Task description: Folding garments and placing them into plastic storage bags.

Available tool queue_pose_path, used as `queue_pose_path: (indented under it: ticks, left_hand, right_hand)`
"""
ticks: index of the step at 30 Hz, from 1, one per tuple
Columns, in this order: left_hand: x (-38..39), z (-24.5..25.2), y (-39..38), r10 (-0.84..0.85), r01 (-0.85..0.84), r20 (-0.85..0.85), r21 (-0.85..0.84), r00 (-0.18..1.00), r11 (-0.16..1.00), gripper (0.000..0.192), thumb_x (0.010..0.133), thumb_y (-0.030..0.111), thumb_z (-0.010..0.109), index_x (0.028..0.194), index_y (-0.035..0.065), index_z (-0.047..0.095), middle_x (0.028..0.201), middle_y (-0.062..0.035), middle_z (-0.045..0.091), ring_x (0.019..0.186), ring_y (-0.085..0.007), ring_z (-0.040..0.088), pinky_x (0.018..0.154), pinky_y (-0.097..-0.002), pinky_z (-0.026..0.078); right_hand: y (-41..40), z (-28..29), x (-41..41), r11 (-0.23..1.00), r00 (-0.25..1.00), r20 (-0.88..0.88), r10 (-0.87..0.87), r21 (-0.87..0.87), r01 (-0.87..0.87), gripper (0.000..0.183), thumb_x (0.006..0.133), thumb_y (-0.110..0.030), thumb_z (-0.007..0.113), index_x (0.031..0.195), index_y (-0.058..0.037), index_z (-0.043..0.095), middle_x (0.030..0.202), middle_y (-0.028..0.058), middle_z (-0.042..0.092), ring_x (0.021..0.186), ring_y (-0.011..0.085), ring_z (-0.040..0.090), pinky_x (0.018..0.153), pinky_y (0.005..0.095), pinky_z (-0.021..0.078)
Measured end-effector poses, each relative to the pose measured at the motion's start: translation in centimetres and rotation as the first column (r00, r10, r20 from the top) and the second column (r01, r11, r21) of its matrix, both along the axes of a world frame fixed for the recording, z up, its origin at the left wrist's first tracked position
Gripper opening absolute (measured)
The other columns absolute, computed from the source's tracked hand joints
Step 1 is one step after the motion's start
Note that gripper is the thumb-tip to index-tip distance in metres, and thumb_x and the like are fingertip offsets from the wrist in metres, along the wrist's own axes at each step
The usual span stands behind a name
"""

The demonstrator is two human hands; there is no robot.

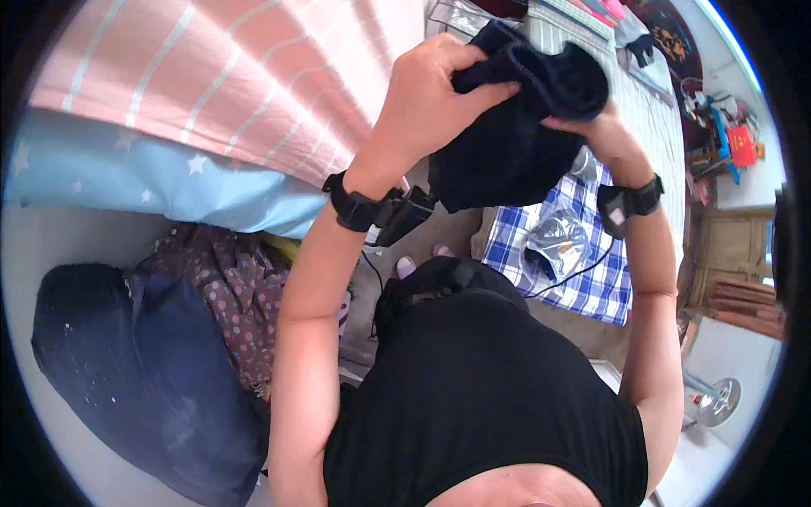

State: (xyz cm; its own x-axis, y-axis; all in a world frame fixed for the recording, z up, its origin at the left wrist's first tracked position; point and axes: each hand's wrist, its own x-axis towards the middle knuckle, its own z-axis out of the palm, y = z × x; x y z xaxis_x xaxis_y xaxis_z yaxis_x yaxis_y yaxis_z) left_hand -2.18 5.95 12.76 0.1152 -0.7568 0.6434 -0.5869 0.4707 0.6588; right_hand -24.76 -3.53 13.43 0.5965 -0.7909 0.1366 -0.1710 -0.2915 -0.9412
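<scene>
Held up in front of me is a dark navy or black cloth garment [507, 152], its upper part folded or rolled over. My left hand [437, 95] pinches its upper left edge between thumb and fingers. On the other side my right hand [595, 130] grips the same garment, with most of its fingers hidden behind the cloth. A black strap with a device sits on each wrist. Below the garment, a clear plastic bag with something inside [557, 244] lies on a blue and white checked cloth [602, 298].
Pink striped fabric [253, 70] hangs over light blue star-patterned fabric [158, 177] at the left. Under these are a dotted brown cloth [237, 298] and a large dark blue bundle [146, 380]. A bed with a striped sheet [652, 127] stands at the right; a fan [719, 402] is at lower right.
</scene>
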Motion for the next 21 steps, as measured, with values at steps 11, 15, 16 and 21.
queue_pose_path:
  ticks: [11,15,16,21]
  left_hand:
    - [3.8,-13.8,8.4,-0.144,0.232,-0.232,0.418,0.962,0.878,0.077,0.061,0.036,0.093,0.115,0.007,0.047,0.125,-0.0125,0.056,0.112,-0.0244,0.053,0.099,-0.039,0.041]
    - [1.4,-18.9,10.9,-0.051,0.063,-0.036,0.517,0.998,0.854,0.08,0.06,0.04,0.091,0.118,0.0031,0.049,0.118,-0.0143,0.057,0.113,-0.0303,0.054,0.098,-0.0405,0.042]
    - [1.0,-19.3,10.4,-0.04,0.036,-0.003,0.509,0.999,0.86,0.086,0.059,0.04,0.091,0.123,0.0028,0.047,0.12,-0.0163,0.055,0.114,-0.0347,0.053,0.099,-0.0424,0.042]
    - [-2.3,-19.5,7.4,0.03,-0.029,0.001,0.271,1.0,0.962,0.099,0.056,0.041,0.091,0.132,0.0038,0.038,0.116,-0.0147,0.057,0.111,-0.0349,0.055,0.097,-0.0436,0.043]
  right_hand:
    - [-5.5,5.4,-7.7,0.993,0.907,0.419,-0.042,0.114,-0.006,0.043,0.083,-0.005,0.067,0.125,0.0024,0.06,0.124,0.0099,0.064,0.116,0.024,0.06,0.105,0.0359,0.0431]
    - [-7.4,6.2,-11.9,0.917,0.973,0.229,0.002,-0.389,0.09,0.051,0.079,-0.019,0.072,0.124,-0.0008,0.058,0.121,0.0158,0.064,0.112,0.0298,0.061,0.103,0.0408,0.0449]
    - [-8.3,6.3,-13.9,0.718,0.996,0.09,-0.024,-0.692,0.079,0.05,0.081,-0.025,0.074,0.122,-0.0022,0.059,0.121,0.0152,0.064,0.111,0.0298,0.061,0.103,0.0393,0.0436]
    - [-7.0,9.2,-14.6,0.362,0.987,0.039,-0.156,-0.927,0.093,0.054,0.081,-0.034,0.076,0.122,-0.0051,0.056,0.11,0.0124,0.066,0.103,0.0275,0.062,0.098,0.0362,0.0448]
